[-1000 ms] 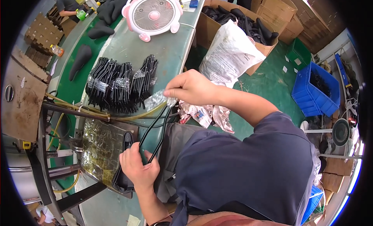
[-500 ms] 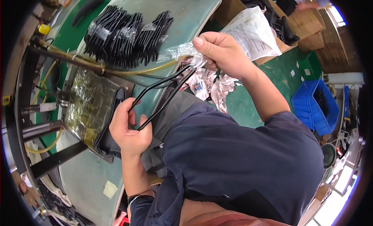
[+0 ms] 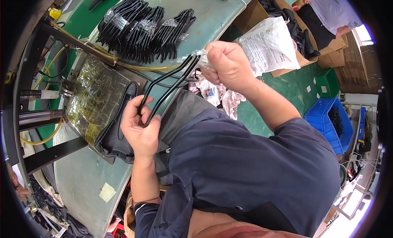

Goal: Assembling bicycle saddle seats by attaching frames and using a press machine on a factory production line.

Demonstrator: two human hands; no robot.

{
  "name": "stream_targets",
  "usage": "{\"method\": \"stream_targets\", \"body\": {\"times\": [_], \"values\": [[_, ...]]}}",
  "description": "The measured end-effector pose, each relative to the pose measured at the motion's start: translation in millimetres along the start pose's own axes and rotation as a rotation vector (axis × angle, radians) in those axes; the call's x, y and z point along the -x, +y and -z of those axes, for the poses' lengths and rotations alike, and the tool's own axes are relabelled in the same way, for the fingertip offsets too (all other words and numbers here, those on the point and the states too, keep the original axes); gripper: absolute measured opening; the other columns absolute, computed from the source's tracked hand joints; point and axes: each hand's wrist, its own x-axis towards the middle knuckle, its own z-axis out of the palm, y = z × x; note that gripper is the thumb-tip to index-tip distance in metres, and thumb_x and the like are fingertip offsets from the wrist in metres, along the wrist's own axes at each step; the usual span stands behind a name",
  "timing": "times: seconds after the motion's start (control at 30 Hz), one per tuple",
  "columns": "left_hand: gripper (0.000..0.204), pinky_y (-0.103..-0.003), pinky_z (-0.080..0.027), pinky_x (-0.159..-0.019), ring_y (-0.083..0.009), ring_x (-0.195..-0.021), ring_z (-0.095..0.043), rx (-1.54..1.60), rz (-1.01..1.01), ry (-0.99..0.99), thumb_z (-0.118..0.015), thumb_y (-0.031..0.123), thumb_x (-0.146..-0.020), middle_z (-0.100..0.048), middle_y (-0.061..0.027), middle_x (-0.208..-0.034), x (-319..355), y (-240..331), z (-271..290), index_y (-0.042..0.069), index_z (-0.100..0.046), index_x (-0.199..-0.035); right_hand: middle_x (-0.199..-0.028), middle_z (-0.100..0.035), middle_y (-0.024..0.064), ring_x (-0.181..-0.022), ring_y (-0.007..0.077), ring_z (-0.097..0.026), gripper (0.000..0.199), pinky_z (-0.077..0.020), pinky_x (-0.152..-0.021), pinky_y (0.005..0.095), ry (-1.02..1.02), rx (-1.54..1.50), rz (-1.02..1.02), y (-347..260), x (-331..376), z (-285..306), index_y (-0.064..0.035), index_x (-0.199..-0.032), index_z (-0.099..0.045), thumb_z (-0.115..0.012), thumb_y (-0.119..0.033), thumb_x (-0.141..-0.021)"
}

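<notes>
My left hand (image 3: 141, 129) is closed around the near, bent end of a pair of slim black bent rods (image 3: 170, 90). They slant up and right over the bench edge. At their far ends, my right hand (image 3: 231, 67) is closed on a strip of clear plastic wrap (image 3: 201, 57), which sits next to the rod tips. Beside my left hand lies a black moulded part (image 3: 118, 129) with a raised rim, on a plate covered in clear film (image 3: 88, 97). Bundles of similar black bent rods (image 3: 137, 27), banded with clear wrap, lie at the back of the bench.
A dark metal frame (image 3: 57, 150) with yellow hoses stands at left on the green bench (image 3: 82, 176). At right are a cardboard box (image 3: 245, 13), a white printed bag (image 3: 268, 45), crumpled paper (image 3: 211, 88) and a blue crate (image 3: 323, 119). Another person (image 3: 335, 11) stands at upper right.
The far rod tips have come out of the plastic that covered them, and have swung up and left. My right hand has shifted slightly down and clenched tighter on the wrap.
</notes>
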Motion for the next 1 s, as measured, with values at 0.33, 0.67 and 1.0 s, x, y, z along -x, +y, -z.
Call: {"method": "stream_targets", "body": {"times": [0.33, 0.67, 1.0], "values": [[0.043, -0.032, -0.035, -0.066, -0.0131, -0.064, -0.037, 0.878, 0.278, 0.223, -0.056, -0.006, -0.079, -0.040, 0.0006, -0.078, -27, 13, -11, -0.001, -0.059, -0.122, -0.071, -0.065, 0.0054, -0.061, 0.0181, -0.059, 0.037, -0.0445, -0.057, 0.0346, -0.403, 0.495, 0.279, 40, 29, -24, -0.0032, -0.071, -0.061, -0.090, -0.013, -0.090], [0.046, -0.025, -0.038, -0.075, -0.0098, -0.076, -0.044, 0.102, -0.014, 0.029, -0.060, -0.011, -0.082, -0.046, 0.0014, -0.083, -8, 1, 17, -0.010, -0.058, -0.128, -0.088, -0.079, 0.0112, -0.074, 0.0159, -0.076, 0.033, -0.0618, -0.070, 0.0296, 0.815, 0.695, -0.010, -3, 33, 249, 0.0062, -0.105, -0.077, -0.074, -0.027, -0.103], [0.046, -0.021, -0.039, -0.076, -0.0070, -0.077, -0.046, 0.049, 0.092, 0.030, -0.061, -0.013, -0.083, -0.050, 0.0014, -0.087, -19, -20, 8, -0.008, -0.060, -0.128, -0.101, -0.078, 0.0236, -0.103, 0.0428, -0.074, 0.034, -0.0576, -0.095, 0.0500, 1.425, 1.496, -0.416, 3, 155, 519, -0.0039, -0.098, -0.079, -0.069, -0.034, -0.086]]}}
